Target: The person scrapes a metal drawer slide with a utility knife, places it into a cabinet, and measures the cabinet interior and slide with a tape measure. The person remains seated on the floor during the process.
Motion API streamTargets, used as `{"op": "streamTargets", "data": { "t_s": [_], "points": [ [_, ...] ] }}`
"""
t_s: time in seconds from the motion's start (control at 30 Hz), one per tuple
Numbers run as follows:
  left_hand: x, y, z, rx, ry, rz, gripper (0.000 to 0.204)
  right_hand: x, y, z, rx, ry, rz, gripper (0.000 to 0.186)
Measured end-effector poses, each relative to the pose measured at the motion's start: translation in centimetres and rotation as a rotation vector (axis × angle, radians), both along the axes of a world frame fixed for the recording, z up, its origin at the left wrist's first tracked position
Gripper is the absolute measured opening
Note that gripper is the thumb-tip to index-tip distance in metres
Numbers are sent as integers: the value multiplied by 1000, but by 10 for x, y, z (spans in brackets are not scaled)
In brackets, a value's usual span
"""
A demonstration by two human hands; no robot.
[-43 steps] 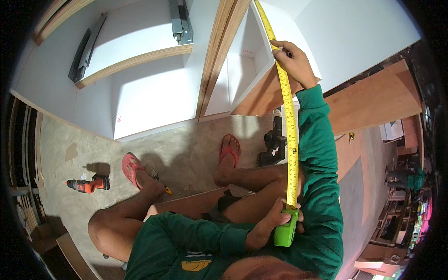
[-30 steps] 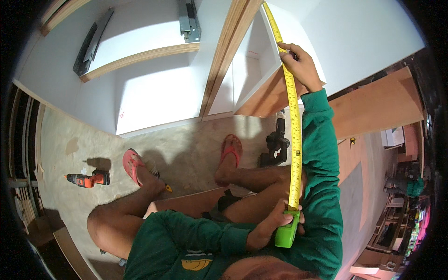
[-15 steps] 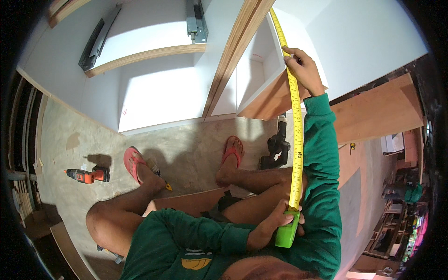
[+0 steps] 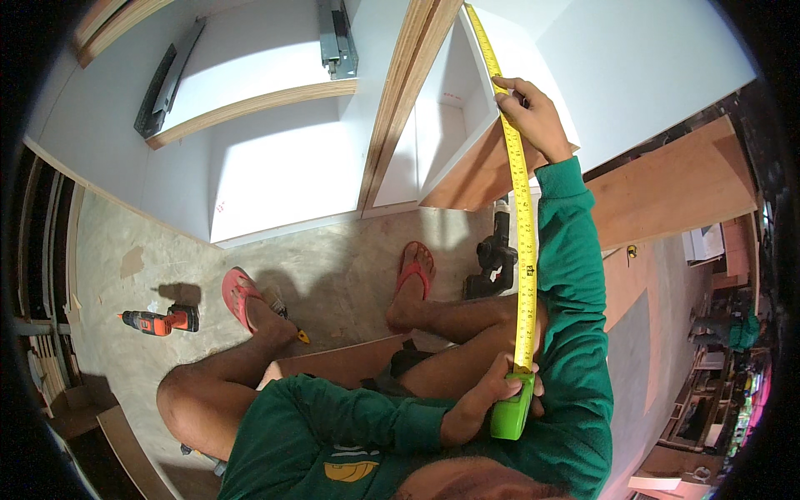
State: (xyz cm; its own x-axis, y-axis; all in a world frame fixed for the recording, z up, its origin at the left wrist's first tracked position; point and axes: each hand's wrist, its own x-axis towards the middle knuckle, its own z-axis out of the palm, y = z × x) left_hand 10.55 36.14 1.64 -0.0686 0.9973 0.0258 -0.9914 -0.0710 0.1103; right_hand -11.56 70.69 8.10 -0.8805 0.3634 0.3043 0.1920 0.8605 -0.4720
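Gripping the green tape case [image 4: 510,415] close to the torso with the left hand [image 4: 482,402], clamping fingers and thumb around its body. Pinching the yellow tape blade [image 4: 525,250] between thumb and forefinger of the right hand [image 4: 533,118], well beyond the case. Keeping both hands apart, one behind the other along the blade. Sending the blade's long axis away from the case and torso, bowing slightly and leaning left toward its far end. Passing the brown-faced white box [image 4: 475,171] beyond the case, nearer the right hand; not being able to tell whether touching its edge or hanging just clear, nor whether hooking on anything at the tip. Running the green right sleeve [image 4: 571,258] up the case's right side, crowding the blade there. Bending the right leg [image 4: 467,321] just beyond the case, crossing beneath the blade. Having a black tool [image 4: 493,260] standing farther beyond, slightly left of the case; the white cabinet [image 4: 283,187] beyond and left; an orange-and-black drill [image 4: 158,322] lying well left on the concrete floor [image 4: 125,217]; a brown board [image 4: 679,183] jutting beyond and right.
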Motion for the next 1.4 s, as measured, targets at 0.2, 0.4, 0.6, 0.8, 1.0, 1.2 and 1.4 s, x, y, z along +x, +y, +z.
{"op": "streamTargets", "data": {
  "t_s": [0.2, 0.4, 0.6, 0.8, 1.0, 1.2, 1.4],
  "points": [
    [0, -2, 1, -6, -1, -5, 51, 0, 0, 0, -1, 14, 7, 42],
    [-6, 0, 2, -15, 10, -8, 47, -1, 3, -1, -50, 10, 6, 41],
    [-33, 1, -15, -133, 181, -36, 39, -1, 4, -1, -258, 196, 3, 35],
    [-115, -35, -75, -192, 1215, 230, 46, 7, 12, 10, -560, 516, 36, 33],
    [-238, -140, -66, -656, 1802, 90, 37, 33, 48, 19, -674, 724, -45, 40],
    [-325, -215, -15, -898, 1920, 94, 31, 62, 56, 13, -647, 709, -145, 37],
    [-338, -239, -8, -987, 1922, 133, 30, 79, 37, 6, -324, 634, -167, 42]
  ]
}}
